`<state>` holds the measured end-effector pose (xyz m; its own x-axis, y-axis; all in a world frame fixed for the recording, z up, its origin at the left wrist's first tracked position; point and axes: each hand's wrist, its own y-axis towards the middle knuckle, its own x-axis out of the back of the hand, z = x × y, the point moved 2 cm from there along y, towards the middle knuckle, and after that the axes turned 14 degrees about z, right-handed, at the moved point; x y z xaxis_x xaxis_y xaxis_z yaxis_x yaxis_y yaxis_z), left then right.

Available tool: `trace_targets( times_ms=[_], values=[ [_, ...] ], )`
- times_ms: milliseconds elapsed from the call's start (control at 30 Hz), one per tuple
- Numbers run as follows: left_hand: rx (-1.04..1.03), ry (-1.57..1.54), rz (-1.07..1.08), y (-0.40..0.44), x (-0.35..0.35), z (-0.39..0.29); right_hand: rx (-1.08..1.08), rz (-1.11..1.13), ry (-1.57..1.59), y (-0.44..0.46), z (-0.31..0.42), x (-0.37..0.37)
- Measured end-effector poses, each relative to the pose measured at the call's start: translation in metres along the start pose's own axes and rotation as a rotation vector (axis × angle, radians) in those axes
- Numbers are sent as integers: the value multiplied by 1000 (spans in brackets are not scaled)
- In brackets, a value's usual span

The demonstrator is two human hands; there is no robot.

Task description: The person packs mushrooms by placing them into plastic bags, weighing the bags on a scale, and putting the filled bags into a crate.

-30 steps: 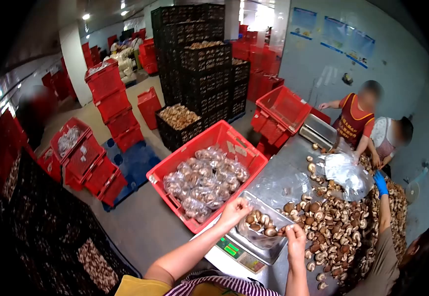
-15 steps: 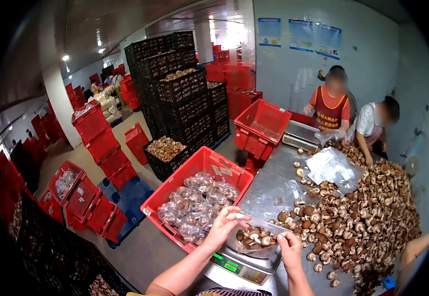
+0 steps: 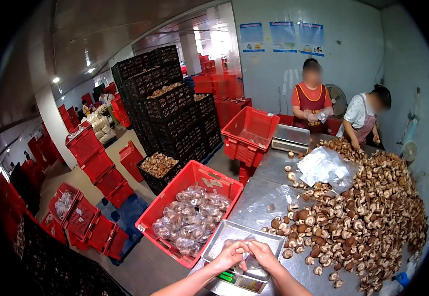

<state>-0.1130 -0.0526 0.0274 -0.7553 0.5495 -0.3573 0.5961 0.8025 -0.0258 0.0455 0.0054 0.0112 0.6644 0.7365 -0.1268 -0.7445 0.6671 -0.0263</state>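
Note:
My left hand (image 3: 229,256) and my right hand (image 3: 263,255) meet above the weighing scale (image 3: 218,241), fingers pinched together. Between them they grip a clear plastic bag (image 3: 238,269), mostly hidden behind the fingers, so its contents are hard to make out. Part of the scale's green display shows below my left wrist. Close on the left stands a red crate (image 3: 148,227) with several clear bags of mushrooms (image 3: 193,232) inside. A large heap of loose shiitake mushrooms (image 3: 352,222) covers the right of the metal table (image 3: 254,207).
A pile of empty plastic bags (image 3: 323,167) lies by the heap. Two co-workers (image 3: 312,101) stand across the table, near a second scale (image 3: 291,135) and stacked red crates (image 3: 250,130). Black crates (image 3: 162,108) tower behind; more red crates (image 3: 93,219) stand at left.
My hands have come together and closed the bag's mouth, which was held wide with mushrooms showing. The view has shifted. The far co-worker's hands have drawn back from the heap with a bag.

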Motion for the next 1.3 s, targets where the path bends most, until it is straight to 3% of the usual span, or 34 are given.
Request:
trace_targets(
  times_ms=[33,100,167,200,233,267,300,367,433,500,533,600,633,667,700,733,767,867,967,1000,1100,1167,1233,1300],
  values=[
    [1,1,0,0,3,3,-126,84,-63,3,-9,5],
    [-96,88,-34,0,21,12,-95,70,-5,6,-13,11],
    [78,424,-276,-6,46,8,-122,-8,-395,2,1,22],
    [147,578,-307,-7,58,7,65,-69,-681,4,-5,33],
    [216,732,-337,-7,67,6,-157,-42,-580,2,-20,42],
    [221,926,-321,-4,70,1,-72,-24,-651,1,-25,41],
    [220,927,-322,0,85,11,14,-6,-723,1,-33,40],
    [106,1339,-395,8,122,41,157,86,-811,-1,-33,27],
    [342,1154,-569,15,144,45,226,122,-1007,-3,-41,12],
    [333,1036,-654,23,160,60,369,182,-1288,-15,-32,-22],
    [335,1030,-656,27,168,76,371,186,-1229,-18,-17,-31],
    [360,671,-743,32,186,107,378,185,-1172,-14,-11,-29],
    [353,673,-743,31,185,99,305,101,-873,-7,-19,-17],
    [228,250,-691,23,183,95,227,21,-569,-4,-28,-7],
    [99,-171,-619,14,174,86,224,24,-570,-1,-25,-4],
    [24,-392,-480,5,156,63,118,-10,-129,3,-22,1],
    [22,-395,-487,1,127,35,6,-43,311,7,-24,3],
    [73,19,-295,-1,68,-4,14,0,301,27,-36,-2],
    [96,195,-95,-1,54,8,-30,-1,254,36,-40,-4],
    [48,122,-78,0,47,-3,-47,53,210,38,-39,3],
    [143,-84,-266,-8,92,16,-283,63,-90,26,-36,8],
    [-24,-679,-322,-11,134,23,162,-3,-1057,12,-22,4],
    [-42,-904,-517,-6,146,19,338,225,-1151,-8,-8,-32],
    [-108,-811,-435,-1,143,44,158,292,-1003,-16,-4,-53]
  ],
)
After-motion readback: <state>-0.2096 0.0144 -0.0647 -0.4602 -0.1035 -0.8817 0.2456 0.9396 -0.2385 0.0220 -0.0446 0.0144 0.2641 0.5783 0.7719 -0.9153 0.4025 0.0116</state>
